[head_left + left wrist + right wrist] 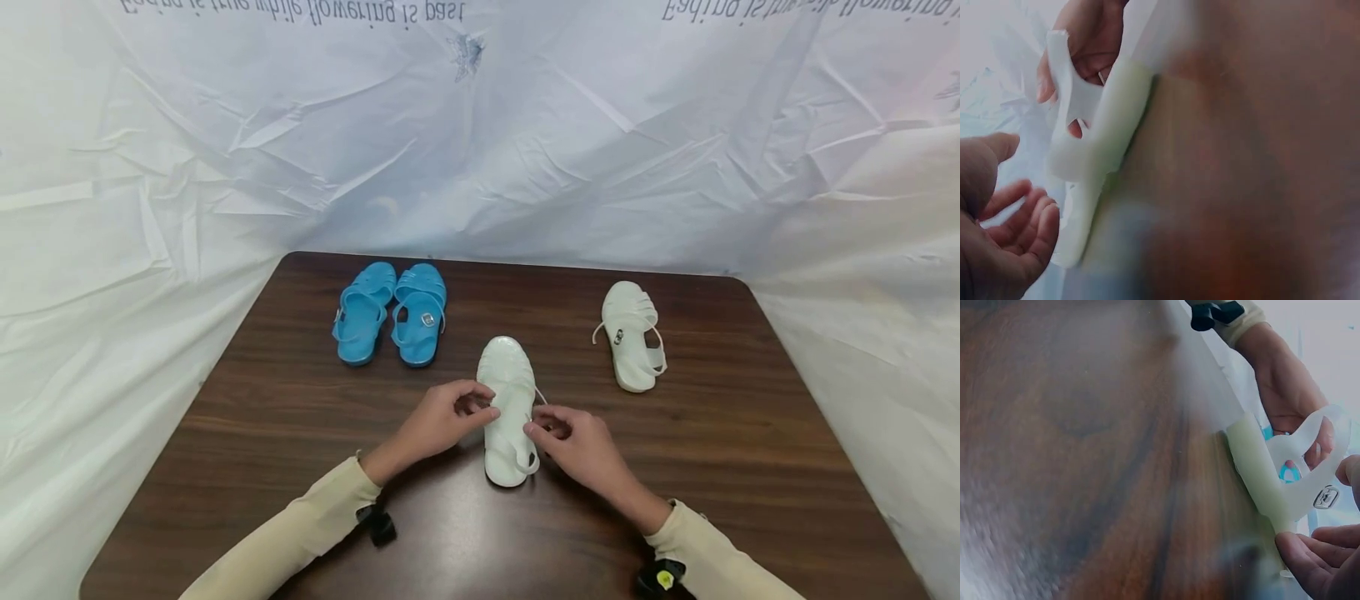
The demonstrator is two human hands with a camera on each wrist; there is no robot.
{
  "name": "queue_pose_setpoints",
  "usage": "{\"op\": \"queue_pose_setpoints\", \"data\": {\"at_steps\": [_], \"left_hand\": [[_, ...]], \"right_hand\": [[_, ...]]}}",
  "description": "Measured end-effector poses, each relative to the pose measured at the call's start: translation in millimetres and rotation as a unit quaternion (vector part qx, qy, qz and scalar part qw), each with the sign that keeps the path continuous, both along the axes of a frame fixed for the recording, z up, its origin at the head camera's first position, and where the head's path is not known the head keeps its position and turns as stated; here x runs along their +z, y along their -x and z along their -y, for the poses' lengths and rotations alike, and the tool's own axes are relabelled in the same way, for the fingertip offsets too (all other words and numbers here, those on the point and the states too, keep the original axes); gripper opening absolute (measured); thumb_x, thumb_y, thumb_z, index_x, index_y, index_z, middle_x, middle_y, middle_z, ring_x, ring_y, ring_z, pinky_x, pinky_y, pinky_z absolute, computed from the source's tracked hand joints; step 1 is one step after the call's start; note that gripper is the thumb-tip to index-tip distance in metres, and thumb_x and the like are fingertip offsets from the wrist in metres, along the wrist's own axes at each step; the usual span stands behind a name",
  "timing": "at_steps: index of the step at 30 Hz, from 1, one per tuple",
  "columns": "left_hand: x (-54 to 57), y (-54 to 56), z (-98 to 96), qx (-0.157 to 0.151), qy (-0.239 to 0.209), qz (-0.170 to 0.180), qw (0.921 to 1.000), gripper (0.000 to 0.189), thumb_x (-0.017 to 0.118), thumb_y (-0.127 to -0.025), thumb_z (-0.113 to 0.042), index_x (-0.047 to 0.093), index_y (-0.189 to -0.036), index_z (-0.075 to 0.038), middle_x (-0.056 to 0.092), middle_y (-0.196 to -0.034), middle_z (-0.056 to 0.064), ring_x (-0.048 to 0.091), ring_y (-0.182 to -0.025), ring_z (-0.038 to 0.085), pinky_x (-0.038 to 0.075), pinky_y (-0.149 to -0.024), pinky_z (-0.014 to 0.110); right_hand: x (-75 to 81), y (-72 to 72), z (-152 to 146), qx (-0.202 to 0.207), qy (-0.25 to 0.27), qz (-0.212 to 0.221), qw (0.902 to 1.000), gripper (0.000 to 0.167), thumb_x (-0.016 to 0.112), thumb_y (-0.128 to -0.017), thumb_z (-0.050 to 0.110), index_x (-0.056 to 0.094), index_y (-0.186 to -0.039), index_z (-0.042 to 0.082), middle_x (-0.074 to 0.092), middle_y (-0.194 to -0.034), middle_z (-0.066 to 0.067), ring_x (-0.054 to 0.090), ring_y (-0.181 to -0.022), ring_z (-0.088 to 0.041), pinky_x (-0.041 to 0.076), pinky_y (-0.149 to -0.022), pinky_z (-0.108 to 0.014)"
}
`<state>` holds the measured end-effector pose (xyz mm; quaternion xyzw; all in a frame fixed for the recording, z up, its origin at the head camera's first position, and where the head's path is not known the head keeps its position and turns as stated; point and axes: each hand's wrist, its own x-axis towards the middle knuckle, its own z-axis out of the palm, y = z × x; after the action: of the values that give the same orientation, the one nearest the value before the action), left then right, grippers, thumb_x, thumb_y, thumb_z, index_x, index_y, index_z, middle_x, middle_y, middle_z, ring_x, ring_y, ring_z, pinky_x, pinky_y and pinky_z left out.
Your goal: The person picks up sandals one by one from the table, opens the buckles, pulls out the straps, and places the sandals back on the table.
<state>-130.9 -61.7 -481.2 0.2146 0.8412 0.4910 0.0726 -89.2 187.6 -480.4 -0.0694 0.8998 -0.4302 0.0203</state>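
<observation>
A white sandal [504, 417] stands on the table between the two hands in the head view, its toe pointing away and its heel strap nearer me. Beside its left edge is my left hand [444, 419], fingers loosely bent, thumb and fingertips apart. That hand [1004, 219] holds nothing in the left wrist view. At the sandal's right side is my right hand [577, 446], near the strap. In the right wrist view this hand [1329, 550] touches the sole's side with a fingertip, its thumb close to the strap with the buckle [1326, 497].
A second white sandal [633, 333] lies at the back right of the brown table [712, 467]. Two blue sandals [360, 321] [420, 317] lie side by side at the back left. White printed sheeting [450, 150] surrounds the table.
</observation>
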Motion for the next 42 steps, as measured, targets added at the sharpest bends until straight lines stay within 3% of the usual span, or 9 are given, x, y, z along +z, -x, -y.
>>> {"op": "queue_pose_setpoints", "data": {"at_steps": [3, 7, 11, 17, 22, 25, 30, 33, 42], "left_hand": [[-4.1, -8.5, 3.9, 0.014, 0.007, 0.031, 0.9994, 0.035, 0.073, -0.095, -0.045, 0.073, -0.117, -0.017, 0.073, -0.101, -0.007, 0.068, -0.086, 0.006, 0.057, -0.073, 0.027], [-7.9, -15.6, 5.6, 0.005, 0.006, 0.065, 0.9978, 0.039, 0.073, -0.094, -0.046, 0.073, -0.119, -0.017, 0.074, -0.109, -0.004, 0.070, -0.093, 0.008, 0.058, -0.078, 0.027], [-11.3, -17.4, 3.9, -0.015, -0.013, 0.089, 0.9959, 0.039, 0.076, -0.093, -0.040, 0.074, -0.121, -0.012, 0.074, -0.114, 0.001, 0.072, -0.097, 0.010, 0.058, -0.081, 0.026], [-16.5, -16.6, 0.4, -0.035, -0.048, 0.112, 0.9919, 0.034, 0.078, -0.093, -0.028, 0.074, -0.119, -0.006, 0.074, -0.118, 0.008, 0.073, -0.103, 0.015, 0.059, -0.082, 0.026], [-19.5, -18.6, -2.7, -0.030, -0.075, 0.123, 0.9892, 0.028, 0.079, -0.092, -0.022, 0.075, -0.115, -0.005, 0.074, -0.115, 0.010, 0.073, -0.104, 0.020, 0.059, -0.082, 0.026], [-20.2, -20.3, -4.4, -0.025, -0.090, 0.122, 0.9882, 0.028, 0.079, -0.092, -0.018, 0.075, -0.114, -0.003, 0.075, -0.114, 0.012, 0.073, -0.104, 0.021, 0.059, -0.082, 0.026], [-18.9, -21.9, -7.3, -0.018, -0.103, 0.106, 0.9889, 0.029, 0.081, -0.090, -0.017, 0.075, -0.114, -0.001, 0.076, -0.111, 0.012, 0.074, -0.100, 0.019, 0.059, -0.079, 0.025], [-14.9, -21.2, -10.0, -0.010, -0.100, 0.090, 0.9908, 0.031, 0.081, -0.090, -0.020, 0.075, -0.114, -0.001, 0.076, -0.109, 0.011, 0.074, -0.098, 0.017, 0.059, -0.078, 0.025], [-3.8, -14.1, -20.6, -0.003, -0.085, 0.076, 0.9935, 0.033, 0.081, -0.090, -0.025, 0.076, -0.114, -0.003, 0.077, -0.105, 0.008, 0.074, -0.096, 0.015, 0.059, -0.075, 0.023]], "right_hand": [[-2.6, 0.4, 0.8, 0.008, 0.001, 0.015, 0.9999, 0.034, 0.075, -0.094, 0.039, 0.077, -0.118, 0.014, 0.075, -0.088, 0.008, 0.067, -0.076, -0.004, 0.053, -0.064, -0.023], [-3.9, 0.5, 2.1, 0.017, 0.015, 0.048, 0.9986, 0.038, 0.072, -0.095, 0.043, 0.076, -0.120, 0.015, 0.074, -0.082, 0.007, 0.067, -0.071, -0.005, 0.054, -0.063, -0.024], [-3.7, 1.0, 4.5, 0.012, 0.015, 0.064, 0.9978, 0.038, 0.072, -0.095, 0.045, 0.078, -0.117, 0.015, 0.076, -0.094, 0.005, 0.068, -0.079, -0.006, 0.055, -0.070, -0.025], [0.3, -1.0, 7.0, 0.007, 0.000, 0.047, 0.9989, 0.032, 0.072, -0.095, 0.043, 0.081, -0.111, 0.016, 0.076, -0.110, 0.003, 0.068, -0.102, -0.012, 0.054, -0.086, -0.033], [3.6, -4.4, 8.6, -0.005, 0.054, 0.076, 0.9956, 0.030, 0.073, -0.095, 0.035, 0.080, -0.112, 0.012, 0.076, -0.112, -0.001, 0.070, -0.101, -0.013, 0.056, -0.083, -0.028], [3.9, -6.1, 9.4, -0.024, 0.084, 0.087, 0.9924, 0.030, 0.075, -0.094, 0.032, 0.079, -0.114, 0.010, 0.076, -0.114, -0.003, 0.069, -0.104, -0.013, 0.055, -0.085, -0.027], [5.2, -8.3, 9.6, -0.040, 0.095, 0.072, 0.9921, 0.032, 0.076, -0.094, 0.032, 0.078, -0.116, 0.009, 0.073, -0.123, -0.006, 0.062, -0.123, -0.022, 0.048, -0.104, -0.042], [6.3, -8.4, 9.1, -0.040, 0.109, 0.069, 0.9909, 0.033, 0.077, -0.093, 0.029, 0.077, -0.117, 0.006, 0.071, -0.126, -0.010, 0.060, -0.129, -0.028, 0.044, -0.109, -0.048], [14.6, -2.6, 1.8, -0.051, 0.111, 0.058, 0.9908, 0.037, 0.078, -0.093, 0.028, 0.075, -0.121, 0.004, 0.071, -0.125, -0.009, 0.060, -0.125, -0.023, 0.051, -0.100, -0.038]]}}
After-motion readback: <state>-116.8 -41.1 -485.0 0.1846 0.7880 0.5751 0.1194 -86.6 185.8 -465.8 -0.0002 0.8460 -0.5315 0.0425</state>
